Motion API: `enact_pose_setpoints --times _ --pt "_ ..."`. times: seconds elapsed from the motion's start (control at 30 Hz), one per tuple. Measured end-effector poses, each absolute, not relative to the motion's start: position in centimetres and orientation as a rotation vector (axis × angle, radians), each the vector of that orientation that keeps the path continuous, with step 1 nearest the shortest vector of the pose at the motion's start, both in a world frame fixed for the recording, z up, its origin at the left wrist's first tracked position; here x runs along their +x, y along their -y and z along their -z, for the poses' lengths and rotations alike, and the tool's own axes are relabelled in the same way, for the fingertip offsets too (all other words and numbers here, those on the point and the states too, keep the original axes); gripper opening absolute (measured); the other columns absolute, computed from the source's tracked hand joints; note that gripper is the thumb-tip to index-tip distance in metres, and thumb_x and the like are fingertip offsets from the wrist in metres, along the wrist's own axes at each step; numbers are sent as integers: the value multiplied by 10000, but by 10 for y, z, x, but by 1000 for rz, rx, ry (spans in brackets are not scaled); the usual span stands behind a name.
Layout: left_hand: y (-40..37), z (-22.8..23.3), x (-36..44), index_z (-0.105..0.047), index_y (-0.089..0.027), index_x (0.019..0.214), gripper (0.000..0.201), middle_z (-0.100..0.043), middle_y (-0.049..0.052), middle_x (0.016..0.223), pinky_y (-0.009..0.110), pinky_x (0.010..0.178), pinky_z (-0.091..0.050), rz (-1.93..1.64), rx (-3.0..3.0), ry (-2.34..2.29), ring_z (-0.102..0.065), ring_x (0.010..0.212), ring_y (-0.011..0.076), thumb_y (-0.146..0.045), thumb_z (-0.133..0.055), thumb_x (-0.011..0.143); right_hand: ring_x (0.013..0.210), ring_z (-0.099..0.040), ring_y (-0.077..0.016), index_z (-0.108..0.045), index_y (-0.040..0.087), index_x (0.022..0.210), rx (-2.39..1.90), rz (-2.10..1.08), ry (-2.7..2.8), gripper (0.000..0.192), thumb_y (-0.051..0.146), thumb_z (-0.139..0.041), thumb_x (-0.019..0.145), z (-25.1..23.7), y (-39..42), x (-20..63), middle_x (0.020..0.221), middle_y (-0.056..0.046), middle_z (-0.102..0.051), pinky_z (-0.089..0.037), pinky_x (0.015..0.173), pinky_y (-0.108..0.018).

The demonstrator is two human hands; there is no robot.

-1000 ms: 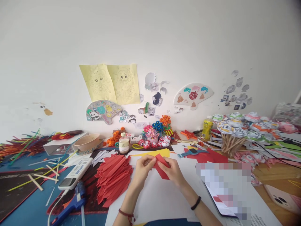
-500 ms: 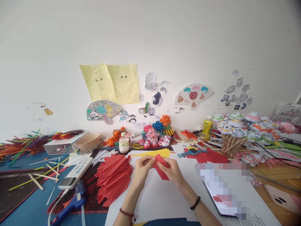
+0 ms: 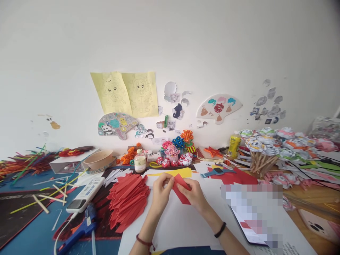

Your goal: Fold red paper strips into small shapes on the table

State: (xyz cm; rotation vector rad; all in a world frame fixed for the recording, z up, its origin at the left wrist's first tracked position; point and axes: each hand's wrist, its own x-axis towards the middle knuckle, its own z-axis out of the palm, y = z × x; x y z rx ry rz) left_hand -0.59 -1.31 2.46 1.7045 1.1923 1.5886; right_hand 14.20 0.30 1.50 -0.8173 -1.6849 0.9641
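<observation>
A blurred patch covers the thing lying right of my hands, so I cannot tell what it is. My fingers hide part of the red paper (image 3: 182, 191), and its fold lines are hard to read. My left hand (image 3: 160, 193) pinches its left corner; my right hand (image 3: 195, 194) clamps its right side, both closed on it above the white sheet (image 3: 180, 223). The stack of folded red pieces (image 3: 129, 202) lies just left. The bowl (image 3: 99, 160) shows nothing inside from here.
</observation>
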Motion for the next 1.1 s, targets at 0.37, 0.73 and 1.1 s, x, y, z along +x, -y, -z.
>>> enact_pose_setpoints --times 0.37,0.73,1.1 --pt "13 -27 -8 -584 -152 771 241 -552 -5 669 202 538 -365 -1465 1690 -1188 -464 600 108 -375 -560 858 563 -382 -115 -536 151 673 -851 -922 1630 314 407 -532 855 -15 -2 143 597 29 -431 -294 508 -228" --pt "18 -25 4 -548 -164 715 269 -533 -18 623 205 497 -371 -1597 1645 -1285 -457 537 104 -394 -555 854 559 -376 -112 -529 150 657 -851 -936 1619 323 411 -551 847 -14 -5 143 591 28 -431 -292 501 -225" --pt "19 -28 4 -505 -176 699 305 -535 -15 628 211 499 -359 -1382 1787 -1204 -473 542 110 -407 -475 896 480 -450 -114 -555 159 665 -832 -1056 1531 331 437 -548 844 -13 -6 146 546 14 -517 -347 444 -219"
